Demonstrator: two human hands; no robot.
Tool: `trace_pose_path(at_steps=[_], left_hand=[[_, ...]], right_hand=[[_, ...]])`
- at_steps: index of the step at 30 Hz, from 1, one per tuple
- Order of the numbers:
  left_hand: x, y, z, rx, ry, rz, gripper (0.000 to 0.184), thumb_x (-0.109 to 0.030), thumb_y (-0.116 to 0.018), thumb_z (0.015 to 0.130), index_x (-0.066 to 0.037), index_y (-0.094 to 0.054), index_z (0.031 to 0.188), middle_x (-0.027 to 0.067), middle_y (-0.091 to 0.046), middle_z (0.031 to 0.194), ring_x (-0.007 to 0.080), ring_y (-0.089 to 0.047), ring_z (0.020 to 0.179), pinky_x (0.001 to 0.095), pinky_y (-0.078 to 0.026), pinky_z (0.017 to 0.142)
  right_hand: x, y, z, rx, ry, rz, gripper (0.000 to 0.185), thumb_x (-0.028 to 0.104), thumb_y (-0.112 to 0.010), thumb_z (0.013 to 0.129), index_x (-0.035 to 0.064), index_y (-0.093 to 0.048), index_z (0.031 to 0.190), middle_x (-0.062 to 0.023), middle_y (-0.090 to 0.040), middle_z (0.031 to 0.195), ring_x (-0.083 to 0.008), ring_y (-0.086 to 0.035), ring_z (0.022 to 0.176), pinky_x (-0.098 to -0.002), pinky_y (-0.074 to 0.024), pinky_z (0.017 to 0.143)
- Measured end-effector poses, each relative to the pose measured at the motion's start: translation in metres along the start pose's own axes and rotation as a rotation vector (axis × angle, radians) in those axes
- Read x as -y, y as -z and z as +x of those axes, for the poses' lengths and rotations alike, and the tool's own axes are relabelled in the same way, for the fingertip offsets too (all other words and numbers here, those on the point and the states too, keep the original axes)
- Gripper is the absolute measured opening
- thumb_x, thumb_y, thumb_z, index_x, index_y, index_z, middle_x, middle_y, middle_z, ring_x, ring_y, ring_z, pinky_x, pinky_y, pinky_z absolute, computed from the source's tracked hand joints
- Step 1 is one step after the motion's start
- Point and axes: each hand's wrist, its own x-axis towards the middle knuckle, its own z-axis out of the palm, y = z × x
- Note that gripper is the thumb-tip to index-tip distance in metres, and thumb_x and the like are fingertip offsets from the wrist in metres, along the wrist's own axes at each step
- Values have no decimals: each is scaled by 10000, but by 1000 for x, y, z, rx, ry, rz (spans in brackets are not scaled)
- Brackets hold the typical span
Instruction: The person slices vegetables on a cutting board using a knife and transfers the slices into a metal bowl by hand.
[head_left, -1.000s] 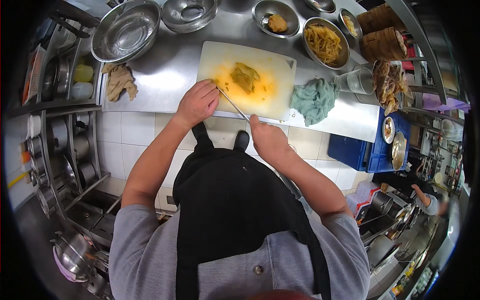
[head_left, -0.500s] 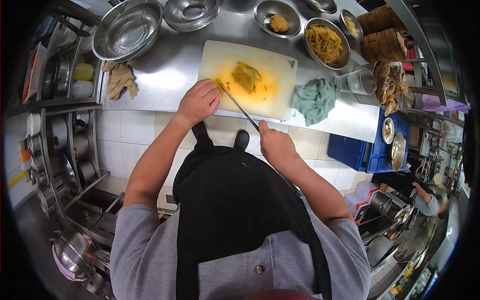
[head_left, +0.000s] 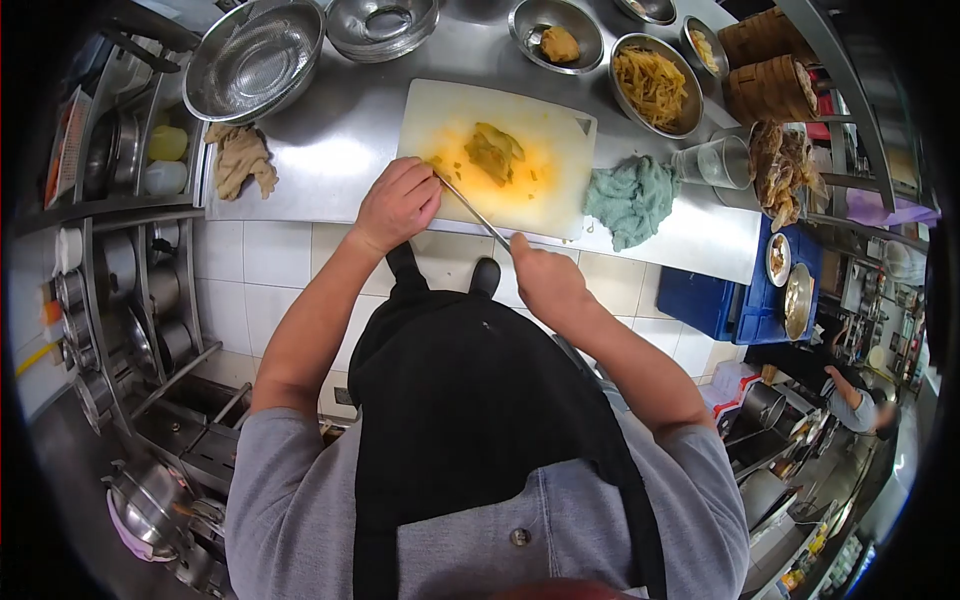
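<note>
My right hand (head_left: pixel 545 278) is closed round the handle of a kitchen knife (head_left: pixel 474 210), whose blade slants up and left to the fingertips of my left hand (head_left: pixel 400 203). The left fingers are curled and pressed down at the left edge of a white cutting board (head_left: pixel 560 208). A bit of yellow-green vegetable (head_left: pixel 436 162) shows beside them; the rest of it is hidden under the hand. On the middle of the board lies a pile of yellow-green pickled vegetable (head_left: pixel 492 154), with small scraps and an orange-yellow stain around it.
A green cloth (head_left: pixel 632 200) lies right of the board, a beige cloth (head_left: pixel 240 162) to the left. Behind are metal strainers (head_left: pixel 255 62), a bowl of yellow strips (head_left: pixel 655 85) and bamboo steamers (head_left: pixel 765 95). A blue crate (head_left: pixel 695 300) stands at right; a person (head_left: pixel 850 400) is farther off.
My right hand and the knife handle have shifted slightly up and left. The left hand and the vegetable pile are nearly unchanged.
</note>
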Motion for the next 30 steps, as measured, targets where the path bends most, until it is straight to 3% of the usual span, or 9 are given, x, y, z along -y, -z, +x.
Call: trace_pose_path(at_steps=[6, 8, 15, 21, 24, 26, 27, 30], left_hand=[[3, 0, -1, 10, -47, -26, 154, 26, -770, 761, -4, -698, 894, 118, -693, 992, 318, -671, 979, 406, -571, 885], [3, -1, -1, 0, -44, -24, 154, 24, -771, 765, -3, -701, 900, 121, -696, 988, 322, -674, 979, 407, -574, 887], [0, -1, -1, 5, -23, -2, 111, -3, -769, 791, -1, -715, 889, 118, -719, 999, 311, -688, 1004, 402, -576, 933], [2, 1, 16, -37, 170, -132, 138, -26, -780, 798, -9, -733, 927, 118, -726, 987, 319, -689, 989, 404, -578, 920], [-16, 4, 60, 40, 230, -84, 177, -68, -767, 825, -29, -741, 996, 100, -730, 1058, 315, -667, 1058, 406, -552, 972], [-10, -9, 83, 221, 20, -47, 218, -107, -743, 854, -53, -739, 1066, 75, -722, 1137, 300, -628, 1142, 407, -511, 1035], [-7, -14, 85, 313, 26, -55, 218, -108, -721, 866, -62, -732, 1079, 59, -709, 1157, 286, -597, 1196, 407, -478, 1077], [-1, -21, 84, 402, -42, -50, 223, -72, -748, 835, -62, -713, 1055, 79, -695, 1103, 315, -612, 1146, 438, -507, 1020]], right_hand=[[8, 11, -9, 32, -62, -2, 270, -33, -623, 869, -33, -504, 1111, -238, -715, 777, -415, -746, 763, -507, -599, 680], [5, 10, -4, 24, -24, -5, 205, -23, -564, 901, -28, -495, 1094, -240, -703, 755, -430, -730, 734, -539, -580, 648], [9, 0, 40, -19, 25, -13, 223, -33, -619, 871, -28, -530, 1076, -230, -733, 799, -406, -758, 778, -496, -607, 699], [9, -4, 45, -52, -27, -31, 231, -28, -611, 864, -19, -523, 1077, -236, -734, 809, -406, -760, 783, -496, -606, 693], [13, -10, 40, -40, -10, -41, 193, -19, -630, 881, -15, -544, 1053, -216, -746, 811, -382, -774, 801, -464, -620, 709], [11, -10, 41, -71, -9, -38, 181, -4, -631, 891, -18, -548, 1052, -212, -748, 814, -373, -776, 798, -454, -622, 712], [11, -9, 42, -82, -15, -33, 181, -4, -631, 891, -18, -548, 1052, -212, -748, 814, -373, -776, 798, -454, -622, 712], [12, -10, 40, -85, -37, -13, 181, 18, -641, 896, -14, -552, 1051, -212, -751, 823, -367, -778, 795, -448, -623, 718]])
